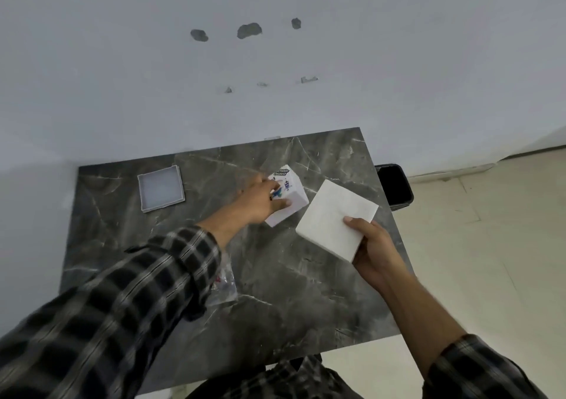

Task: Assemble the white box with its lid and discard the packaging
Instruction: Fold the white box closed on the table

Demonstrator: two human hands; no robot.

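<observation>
Nearest, the right hand (pixel 372 247) pinches a plain white slab (pixel 335 218), probably packaging, at its near corner above the table (pixel 291 291). Further in, the left hand (pixel 258 199) grips the printed box (pixel 288 195) standing mid-table. Its lid (pixel 160 188) lies far left, well apart. A black bin (pixel 395 185) waits off the right edge. Judged step: clearing packaging; next, drop the slab there, then fetch the lid.

Clear plastic bag (pixel 225 279) half hidden under left sleeve (pixel 147 288).
</observation>
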